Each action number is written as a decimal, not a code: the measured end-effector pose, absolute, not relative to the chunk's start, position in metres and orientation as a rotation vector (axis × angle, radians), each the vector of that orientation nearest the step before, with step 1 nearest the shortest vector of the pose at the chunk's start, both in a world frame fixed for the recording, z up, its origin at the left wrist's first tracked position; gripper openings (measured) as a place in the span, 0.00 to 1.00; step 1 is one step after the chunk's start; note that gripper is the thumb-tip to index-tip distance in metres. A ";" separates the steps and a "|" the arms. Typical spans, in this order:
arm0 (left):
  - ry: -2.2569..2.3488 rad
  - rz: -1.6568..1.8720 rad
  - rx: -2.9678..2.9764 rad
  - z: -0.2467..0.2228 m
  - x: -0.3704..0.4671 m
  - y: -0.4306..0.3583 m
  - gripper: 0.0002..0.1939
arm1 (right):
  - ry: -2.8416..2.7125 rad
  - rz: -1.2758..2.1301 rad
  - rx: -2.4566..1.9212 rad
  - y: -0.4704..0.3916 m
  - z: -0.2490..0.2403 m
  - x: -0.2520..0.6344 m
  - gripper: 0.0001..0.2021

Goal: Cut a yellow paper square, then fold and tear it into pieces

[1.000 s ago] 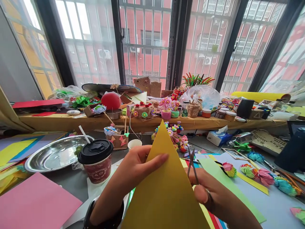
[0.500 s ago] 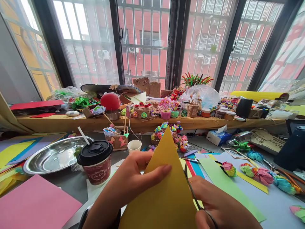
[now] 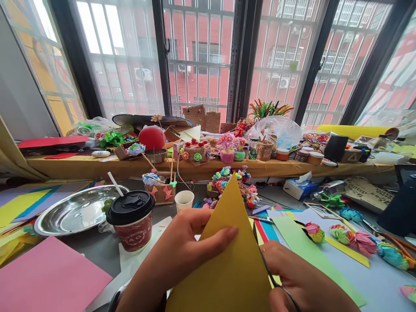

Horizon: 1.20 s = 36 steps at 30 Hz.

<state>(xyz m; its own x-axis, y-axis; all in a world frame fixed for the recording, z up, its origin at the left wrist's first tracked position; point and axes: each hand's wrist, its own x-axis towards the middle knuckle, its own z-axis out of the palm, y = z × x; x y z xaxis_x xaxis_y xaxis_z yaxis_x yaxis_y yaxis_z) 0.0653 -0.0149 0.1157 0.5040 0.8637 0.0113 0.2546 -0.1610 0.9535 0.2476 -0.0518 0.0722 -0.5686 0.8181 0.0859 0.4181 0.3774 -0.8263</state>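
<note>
A yellow sheet of paper [image 3: 227,264], its pointed corner up, stands at the lower middle of the view. My left hand [image 3: 191,247] pinches it from the left, thumb flat across the front and the other fingers behind. On the right, my right hand [image 3: 289,273] is closed round a pair of dark scissors [image 3: 268,271]. Their blades lie along the paper's right edge, and the handles are partly hidden by my fingers. The lower part of the paper runs out of view.
A lidded coffee cup [image 3: 131,221] with a straw stands left, near a metal tray [image 3: 48,225] and a paper cup [image 3: 184,200]. Pink paper [image 3: 53,277] lies front left. Green paper [image 3: 315,255] and folded paper flowers [image 3: 362,242] are at the right.
The paper and both hands sit slightly further right in the view, as does the whole background. The hold on the paper and on the scissors looks the same.
</note>
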 end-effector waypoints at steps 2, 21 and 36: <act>0.963 0.719 1.709 0.116 0.066 -0.015 0.19 | -2.120 1.143 -0.947 -0.051 0.071 0.248 0.36; 0.993 0.721 1.660 0.116 0.068 -0.017 0.15 | -2.028 1.149 -1.034 -0.053 0.069 0.252 0.32; 0.956 0.703 1.596 0.115 0.068 -0.017 0.13 | -2.010 1.310 -0.889 -0.051 0.073 0.249 0.29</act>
<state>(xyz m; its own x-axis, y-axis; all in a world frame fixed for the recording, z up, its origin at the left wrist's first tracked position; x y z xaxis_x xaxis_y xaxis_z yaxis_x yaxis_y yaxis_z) 0.0675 -0.0166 0.1148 0.4999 0.8651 -0.0406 0.2194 -0.0811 0.9722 0.2488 -0.0507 0.0731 -0.6135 0.7825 0.1060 0.2188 0.2974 -0.9293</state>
